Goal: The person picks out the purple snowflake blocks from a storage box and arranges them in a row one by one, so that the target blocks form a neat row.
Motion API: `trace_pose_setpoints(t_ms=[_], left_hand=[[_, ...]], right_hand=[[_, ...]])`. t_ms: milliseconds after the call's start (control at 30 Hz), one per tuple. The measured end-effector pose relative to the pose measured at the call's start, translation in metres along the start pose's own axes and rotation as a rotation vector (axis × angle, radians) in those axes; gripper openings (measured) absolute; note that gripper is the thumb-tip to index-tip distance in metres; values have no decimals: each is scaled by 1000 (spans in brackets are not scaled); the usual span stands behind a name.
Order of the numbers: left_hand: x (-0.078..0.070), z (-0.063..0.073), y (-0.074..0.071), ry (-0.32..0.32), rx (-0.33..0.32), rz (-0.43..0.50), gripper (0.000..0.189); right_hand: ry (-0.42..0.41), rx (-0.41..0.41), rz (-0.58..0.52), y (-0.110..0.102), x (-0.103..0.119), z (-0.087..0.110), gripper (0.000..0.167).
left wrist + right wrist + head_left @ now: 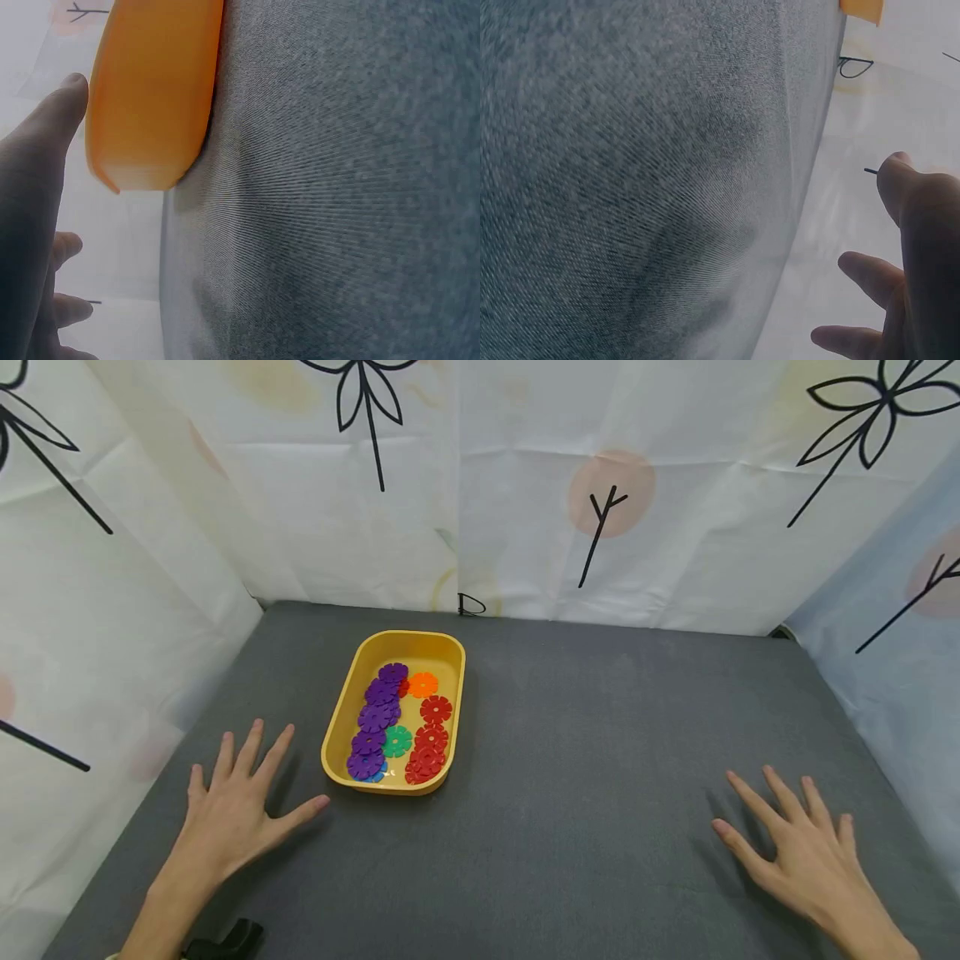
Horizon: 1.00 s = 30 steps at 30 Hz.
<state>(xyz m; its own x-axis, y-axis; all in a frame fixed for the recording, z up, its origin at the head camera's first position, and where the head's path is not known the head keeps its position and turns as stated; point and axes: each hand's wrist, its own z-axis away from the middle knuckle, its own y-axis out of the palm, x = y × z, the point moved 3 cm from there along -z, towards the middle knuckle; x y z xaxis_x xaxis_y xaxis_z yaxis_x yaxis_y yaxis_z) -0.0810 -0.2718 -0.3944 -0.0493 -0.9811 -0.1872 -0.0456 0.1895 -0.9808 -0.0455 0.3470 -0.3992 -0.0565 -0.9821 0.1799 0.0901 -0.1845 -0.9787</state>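
A yellow tray [337, 727] with rounded corners stands left of centre on the grey tabletop. Along its left side runs an overlapping row of purple flower-shaped discs [377, 718]. Red flower discs [429, 747] line the right side, with an orange one [423, 684], a green one [397, 742] and a partly covered blue one between or under them. My left hand [236, 810] is spread just left of the tray, thumb pointing toward its near corner, holding nothing. Far to the right, my right hand [806, 852] is spread over the table with nothing in it.
White cloth [525, 535] printed with black line flowers and pink circles hangs behind and along both sides of the grey table [600, 735]. A black object [225, 941] shows beside the left wrist at the near edge.
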Motion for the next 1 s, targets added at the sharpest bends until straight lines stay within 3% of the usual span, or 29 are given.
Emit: trace_pose_setpoints(t_ms=[600, 833, 1000], left_hand=[[-2, 0, 0, 1, 5, 7, 110], [-9, -4, 0, 19, 55, 80, 110], [-17, -12, -1, 37, 98, 177, 112]], right_hand=[[-49, -82, -20, 3, -2, 1, 79], [-178, -253, -46, -7, 18, 0, 75], [-262, -315, -122, -20, 42, -6, 62]])
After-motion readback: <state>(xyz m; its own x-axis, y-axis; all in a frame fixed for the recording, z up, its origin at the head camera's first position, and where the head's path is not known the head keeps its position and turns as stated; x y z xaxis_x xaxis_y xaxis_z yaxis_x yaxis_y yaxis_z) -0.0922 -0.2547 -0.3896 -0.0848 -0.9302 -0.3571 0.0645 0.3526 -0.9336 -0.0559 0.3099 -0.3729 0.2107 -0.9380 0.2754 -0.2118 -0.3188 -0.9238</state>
